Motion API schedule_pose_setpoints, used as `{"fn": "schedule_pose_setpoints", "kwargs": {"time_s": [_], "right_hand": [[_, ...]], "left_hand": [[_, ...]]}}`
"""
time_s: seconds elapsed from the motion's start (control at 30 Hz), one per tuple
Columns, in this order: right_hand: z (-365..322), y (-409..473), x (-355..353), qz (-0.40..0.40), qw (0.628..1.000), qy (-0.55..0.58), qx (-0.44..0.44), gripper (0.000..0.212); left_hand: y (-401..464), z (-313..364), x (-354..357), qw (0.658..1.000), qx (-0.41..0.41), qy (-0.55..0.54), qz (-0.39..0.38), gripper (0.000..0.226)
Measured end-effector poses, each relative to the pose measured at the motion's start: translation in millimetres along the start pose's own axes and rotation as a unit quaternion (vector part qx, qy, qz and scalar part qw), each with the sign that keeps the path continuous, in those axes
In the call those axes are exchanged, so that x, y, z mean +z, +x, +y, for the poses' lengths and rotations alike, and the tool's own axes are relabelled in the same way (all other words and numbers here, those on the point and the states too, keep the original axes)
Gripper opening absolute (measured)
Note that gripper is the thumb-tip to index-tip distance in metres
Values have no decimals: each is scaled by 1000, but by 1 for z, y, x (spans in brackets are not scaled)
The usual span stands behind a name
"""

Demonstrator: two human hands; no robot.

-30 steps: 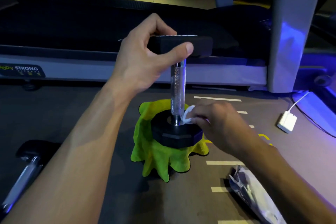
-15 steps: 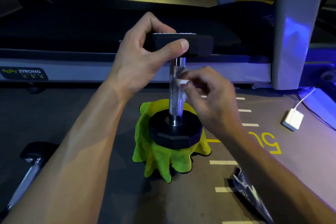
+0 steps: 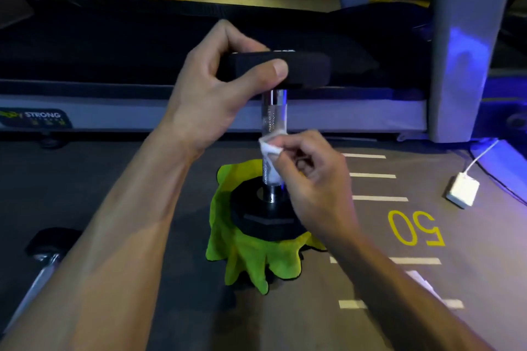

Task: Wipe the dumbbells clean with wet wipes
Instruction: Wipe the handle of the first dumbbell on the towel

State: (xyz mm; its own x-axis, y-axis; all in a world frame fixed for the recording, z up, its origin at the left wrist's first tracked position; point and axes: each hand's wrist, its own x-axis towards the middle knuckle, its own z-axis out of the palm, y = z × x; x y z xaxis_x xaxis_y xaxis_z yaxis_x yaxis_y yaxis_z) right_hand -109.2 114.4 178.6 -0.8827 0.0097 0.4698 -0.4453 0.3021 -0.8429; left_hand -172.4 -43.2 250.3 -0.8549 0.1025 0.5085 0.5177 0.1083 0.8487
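Observation:
A black dumbbell [image 3: 263,219] stands upright on a green-yellow cloth [image 3: 251,259] on the floor. Its chrome knurled handle [image 3: 272,114] rises to the upper black head. My left hand [image 3: 216,88] grips that upper head from the left, thumb across its front. My right hand [image 3: 310,182] pinches a white wet wipe [image 3: 269,151] against the lower half of the handle, from the right side.
A second dumbbell [image 3: 42,259] lies on the floor at the lower left. A treadmill [image 3: 114,111] runs across the back, its upright post [image 3: 467,51] at the right. A white charger block [image 3: 462,189] with cable sits on the floor at the right, near yellow "50" markings.
My right hand with the wipe rose from the handle's base to near its top, then came back down to the lower half. My left hand kept its hold on the upper head.

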Motion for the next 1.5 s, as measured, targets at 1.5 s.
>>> {"fn": "schedule_pose_setpoints", "kwargs": {"time_s": [1.5], "right_hand": [[4, -6, -28, -102, 974, -187, -75, 8]], "left_hand": [[-10, 8, -12, 998, 23, -5, -61, 23]]}}
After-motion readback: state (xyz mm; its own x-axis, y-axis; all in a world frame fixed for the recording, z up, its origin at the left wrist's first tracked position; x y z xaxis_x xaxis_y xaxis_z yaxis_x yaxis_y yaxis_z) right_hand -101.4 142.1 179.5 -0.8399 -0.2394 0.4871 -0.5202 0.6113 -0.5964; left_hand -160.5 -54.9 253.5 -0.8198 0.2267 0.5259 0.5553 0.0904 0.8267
